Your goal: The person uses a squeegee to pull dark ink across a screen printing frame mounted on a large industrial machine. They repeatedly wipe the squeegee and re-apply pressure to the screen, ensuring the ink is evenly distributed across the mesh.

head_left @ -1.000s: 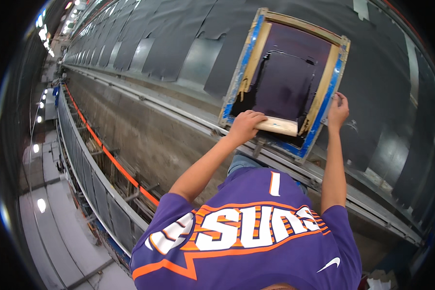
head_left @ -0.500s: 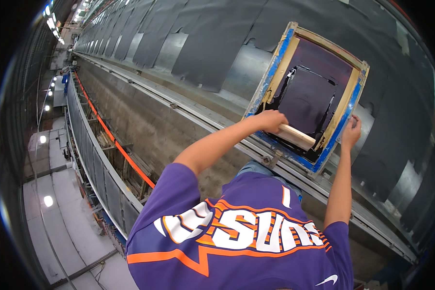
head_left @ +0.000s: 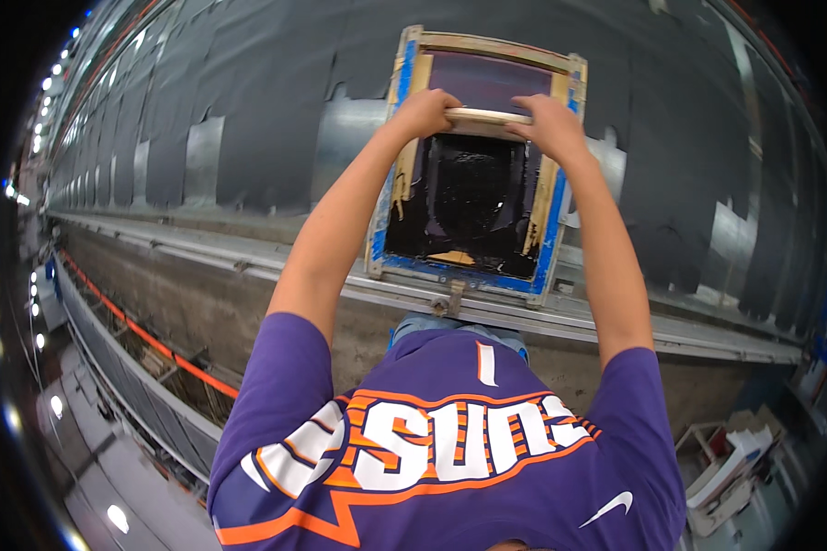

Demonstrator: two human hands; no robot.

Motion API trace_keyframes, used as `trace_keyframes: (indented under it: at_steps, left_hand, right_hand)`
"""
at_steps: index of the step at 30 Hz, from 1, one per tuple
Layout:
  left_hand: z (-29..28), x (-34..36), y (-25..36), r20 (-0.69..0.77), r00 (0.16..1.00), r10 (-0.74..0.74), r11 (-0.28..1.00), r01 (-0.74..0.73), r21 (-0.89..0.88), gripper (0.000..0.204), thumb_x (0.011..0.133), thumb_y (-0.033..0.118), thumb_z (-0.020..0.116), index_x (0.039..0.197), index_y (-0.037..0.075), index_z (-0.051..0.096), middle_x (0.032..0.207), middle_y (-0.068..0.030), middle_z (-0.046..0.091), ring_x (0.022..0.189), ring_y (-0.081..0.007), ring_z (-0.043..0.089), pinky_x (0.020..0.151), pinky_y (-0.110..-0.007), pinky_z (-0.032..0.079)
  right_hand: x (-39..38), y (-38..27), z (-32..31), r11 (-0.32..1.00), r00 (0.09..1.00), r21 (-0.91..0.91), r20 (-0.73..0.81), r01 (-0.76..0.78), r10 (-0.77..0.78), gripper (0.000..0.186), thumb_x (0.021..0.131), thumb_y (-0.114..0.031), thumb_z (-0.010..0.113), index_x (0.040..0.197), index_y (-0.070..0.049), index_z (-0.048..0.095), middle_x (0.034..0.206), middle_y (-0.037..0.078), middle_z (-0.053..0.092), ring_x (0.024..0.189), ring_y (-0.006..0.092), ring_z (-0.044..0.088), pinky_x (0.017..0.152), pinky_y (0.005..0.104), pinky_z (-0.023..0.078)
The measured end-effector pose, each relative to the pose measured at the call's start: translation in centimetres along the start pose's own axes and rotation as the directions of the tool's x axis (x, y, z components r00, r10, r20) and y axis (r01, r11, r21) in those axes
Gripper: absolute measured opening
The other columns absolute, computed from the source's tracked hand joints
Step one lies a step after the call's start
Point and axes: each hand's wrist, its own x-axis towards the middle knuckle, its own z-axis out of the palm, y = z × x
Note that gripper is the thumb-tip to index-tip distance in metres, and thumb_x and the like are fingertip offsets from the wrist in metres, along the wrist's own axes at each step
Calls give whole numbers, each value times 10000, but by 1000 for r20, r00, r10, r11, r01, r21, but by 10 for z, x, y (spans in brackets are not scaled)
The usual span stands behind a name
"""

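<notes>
The left hand (head_left: 424, 114) and right hand (head_left: 553, 127) each close round one end of the bar (head_left: 487, 117), set crosswise within the frame (head_left: 492, 46)

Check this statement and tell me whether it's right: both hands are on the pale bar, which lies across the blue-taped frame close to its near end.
No, the bar's place is wrong. The head view shows the left hand and right hand both on the pale bar, which lies across the blue-taped frame closer to its far end.
</notes>
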Motion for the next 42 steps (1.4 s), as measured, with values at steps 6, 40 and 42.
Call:
trace_keyframes:
  at_steps: [6, 40, 42]
  left_hand:
    - [74, -78, 19, -287, 957, 46, 999, -36, 41, 400, 761, -4, 685, 1100, 188, 773, 1102, -55, 745, 1013, -300, 676, 883, -396, 550]
    - [107, -207, 51, -165, 977, 138, 983, -156, -96, 318, 717, 21, 755, 1025, 101, 756, 1043, -79, 743, 983, -302, 679, 868, -389, 548]
    - [96, -185, 49, 82, 997, 6, 983, 9, -181, 301, 744, 104, 794, 1043, 89, 757, 980, -113, 744, 935, -337, 690, 865, -409, 547]
  right_hand:
    - [-87, -6, 82, 983, 994, 179, -111, 37, -17, 386, 705, -42, 787, 1081, -37, 701, 1075, 133, 634, 1070, 336, 586, 961, 427, 497]
    - [-228, -50, 84, 913, 998, 409, -62, -5, 33, 370, 751, -24, 748, 1117, -32, 688, 1081, 159, 675, 1064, 362, 624, 944, 440, 505]
    - [-206, -29, 76, 862, 996, 500, 74, -79, 48, 241, 818, -91, 754, 1045, -30, 701, 979, 166, 696, 916, 371, 655, 817, 435, 516]
